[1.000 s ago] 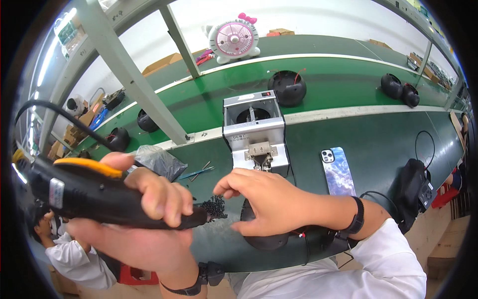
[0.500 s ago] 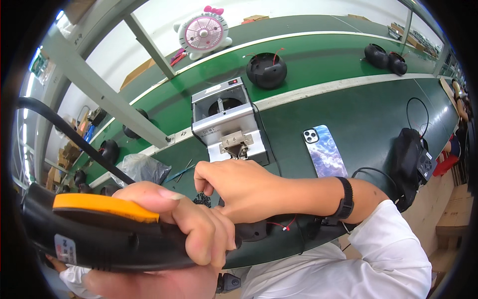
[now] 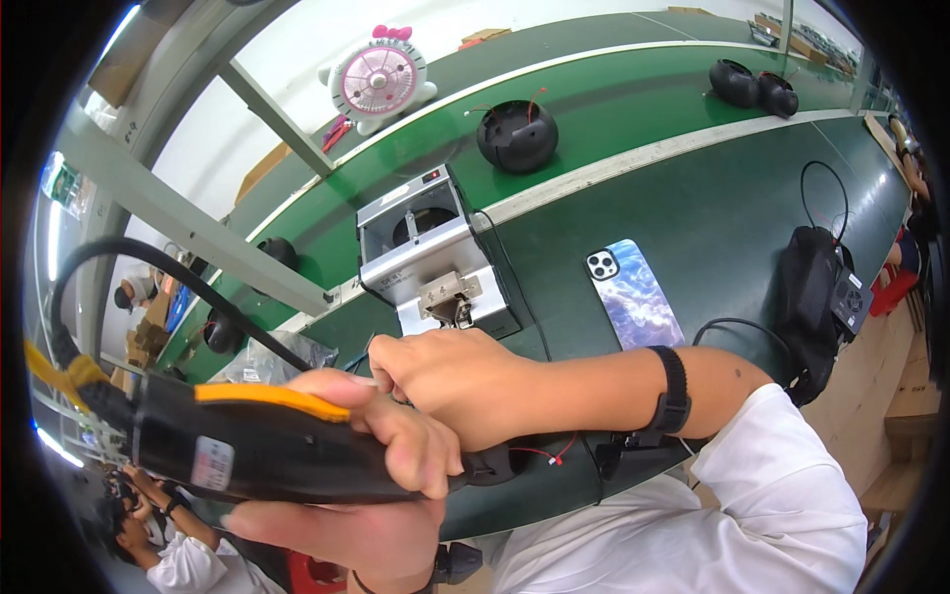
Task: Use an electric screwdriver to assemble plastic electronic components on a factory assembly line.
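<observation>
In my left hand (image 3: pixel 406 445) is a black electric screwdriver (image 3: pixel 287 445) with an orange lever, its thumb lying along the lever. The screwdriver's thick black cord (image 3: pixel 188 272) loops up from its rear end. My right hand (image 3: pixel 450 381) is curled just beyond the screwdriver's front end, a black band on its wrist. Whatever its fingers hold is hidden. Under that hand shows part of a dark rounded piece (image 3: pixel 495 463), beside a thin red wire (image 3: pixel 544 455) with a small connector. Past my right hand stands a silver screw feeder (image 3: pixel 426 257).
A phone (image 3: pixel 633 294) in a blue marbled case lies right of the feeder. A black round shell (image 3: pixel 517 136) with wires and more shells (image 3: pixel 734 83) sit on the green belt (image 3: pixel 614 104). A plastic bag (image 3: pixel 277 358), black pouch (image 3: pixel 807 287) and metal post (image 3: pixel 188 218) stand around.
The view has shifted, and the screwdriver now appears farther right, with more of its rear and cord showing. Both hands keep their grip. Another person has come into view at lower left.
</observation>
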The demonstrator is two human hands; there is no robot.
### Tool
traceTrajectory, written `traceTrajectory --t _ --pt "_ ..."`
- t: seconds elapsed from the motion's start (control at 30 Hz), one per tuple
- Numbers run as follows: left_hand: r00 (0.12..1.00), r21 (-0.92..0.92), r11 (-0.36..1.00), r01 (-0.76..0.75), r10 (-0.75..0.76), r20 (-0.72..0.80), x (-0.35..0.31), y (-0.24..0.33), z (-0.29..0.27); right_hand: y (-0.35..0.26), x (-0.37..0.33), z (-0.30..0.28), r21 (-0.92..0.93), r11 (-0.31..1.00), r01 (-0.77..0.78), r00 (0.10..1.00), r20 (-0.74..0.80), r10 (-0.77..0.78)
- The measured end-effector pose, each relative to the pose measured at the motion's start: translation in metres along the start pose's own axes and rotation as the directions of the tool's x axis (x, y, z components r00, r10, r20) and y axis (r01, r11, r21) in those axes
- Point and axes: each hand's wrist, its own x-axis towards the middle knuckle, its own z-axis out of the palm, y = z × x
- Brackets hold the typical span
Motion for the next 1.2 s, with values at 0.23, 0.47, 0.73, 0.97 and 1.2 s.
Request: traceTrajectory --t 0.23,0.47,0.73,0.97,1.2 --pt "0.988 0.155 0.987 -0.039 0.062 -0.144 -0.021 -0.014 0.008 -0.001 0.004 -0.001 -0.005 0.999 -0.034 0.996 0.078 0.035" --pt "0.987 0.372 0.922 0.104 -0.049 -0.154 -0.029 -0.009 0.014 -0.012 -0.003 -0.019 -0.014 0.996 -0.085 0.977 0.197 0.087" --pt "0.993 0.110 0.987 0.118 -0.117 -0.018 -0.041 -0.013 -0.005 -0.003 -0.002 -0.007 -0.023 0.999 -0.040 0.984 0.174 0.044" --pt "0.976 0.029 0.999 0.030 -0.035 0.214 -0.033 -0.017 -0.018 0.005 -0.019 -0.010 0.045 0.985 0.167 0.982 0.078 -0.170" --pt "0.961 0.061 0.960 -0.272 0.267 0.076 0.015 0.026 -0.032 -0.005 -0.052 -0.060 -0.079 0.859 0.506 0.785 0.456 -0.420"
